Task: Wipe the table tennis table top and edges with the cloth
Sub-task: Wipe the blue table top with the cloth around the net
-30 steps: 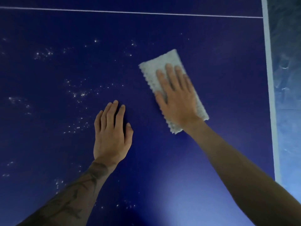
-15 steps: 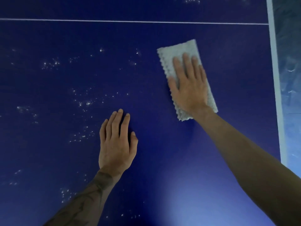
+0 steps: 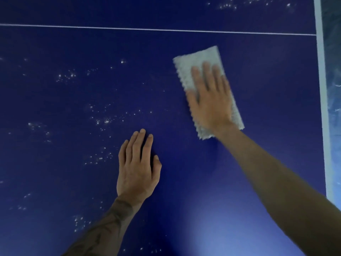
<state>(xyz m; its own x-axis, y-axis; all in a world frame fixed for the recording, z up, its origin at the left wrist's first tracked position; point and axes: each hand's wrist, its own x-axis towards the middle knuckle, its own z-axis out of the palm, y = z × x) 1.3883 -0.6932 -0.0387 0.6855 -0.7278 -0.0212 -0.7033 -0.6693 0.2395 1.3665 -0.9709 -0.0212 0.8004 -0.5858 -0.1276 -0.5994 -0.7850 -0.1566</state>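
Observation:
The dark blue table tennis table top (image 3: pixel 267 80) fills the view. My right hand (image 3: pixel 210 100) lies flat on a folded pale grey cloth (image 3: pixel 191 61) and presses it onto the table, right of centre, a little below the thin white line (image 3: pixel 166 30). The cloth's far end and near corner stick out from under the hand. My left hand (image 3: pixel 137 169) rests palm down on the bare table, nearer to me and to the left of the cloth, holding nothing. The right hand is slightly blurred.
White specks (image 3: pixel 103 120) are scattered over the left half of the table and beyond the white line at the top right. The table's white right edge band (image 3: pixel 321 89) runs top to bottom, with grey floor (image 3: pixel 334 85) beyond it.
My right hand has slid the cloth away from me, up and to the right, closer to the white line. My left hand has stayed flat in place.

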